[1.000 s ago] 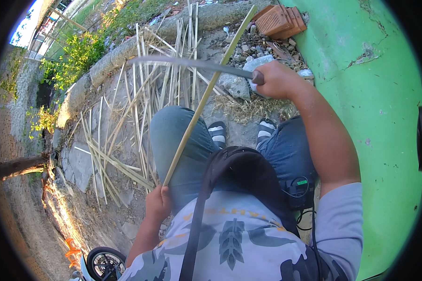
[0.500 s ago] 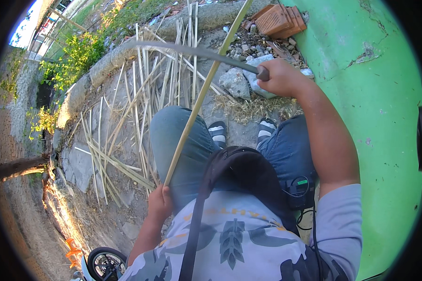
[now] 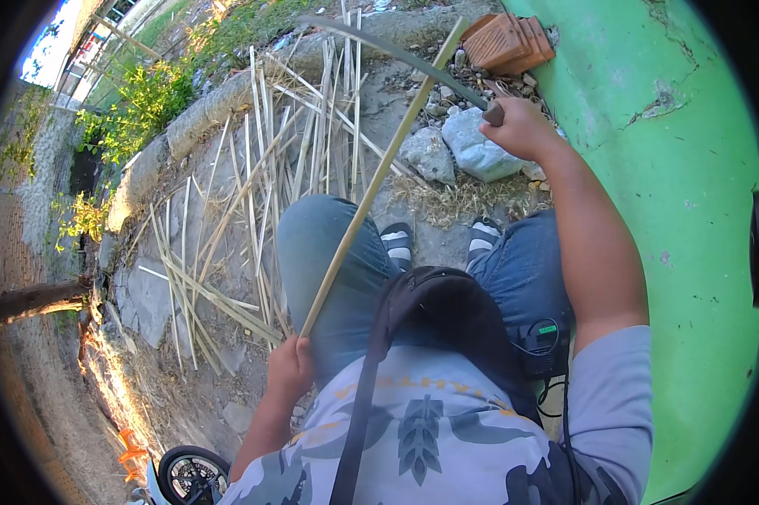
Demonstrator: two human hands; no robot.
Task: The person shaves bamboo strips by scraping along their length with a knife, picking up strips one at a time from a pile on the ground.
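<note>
My left hand (image 3: pixel 290 370), beside my left knee, is closed around the lower end of a long bamboo strip (image 3: pixel 356 223). The strip slants up and away to the right, over my thigh. Out in front on the right, my right hand (image 3: pixel 521 130) grips the dark handle of a machete (image 3: pixel 396 52) with a long, slightly curved blade. That blade points to the far left and crosses the strip near its upper end; whether the two touch I cannot tell. Many similar split bamboo strips (image 3: pixel 319 139) lie in a loose heap on the ground beyond my left knee.
Pale rocks (image 3: pixel 479 145) and orange roof tiles (image 3: pixel 507 42) sit ahead, beside a green wall or surface (image 3: pixel 649 194) on my right. A low stone border (image 3: pixel 207 118) curves past the heap. A wheel (image 3: pixel 192 473) shows at lower left.
My right hand and the machete have moved slightly farther away and to the right, so the blade crosses nearer the strip's tip. The strip's upper end now shows in view.
</note>
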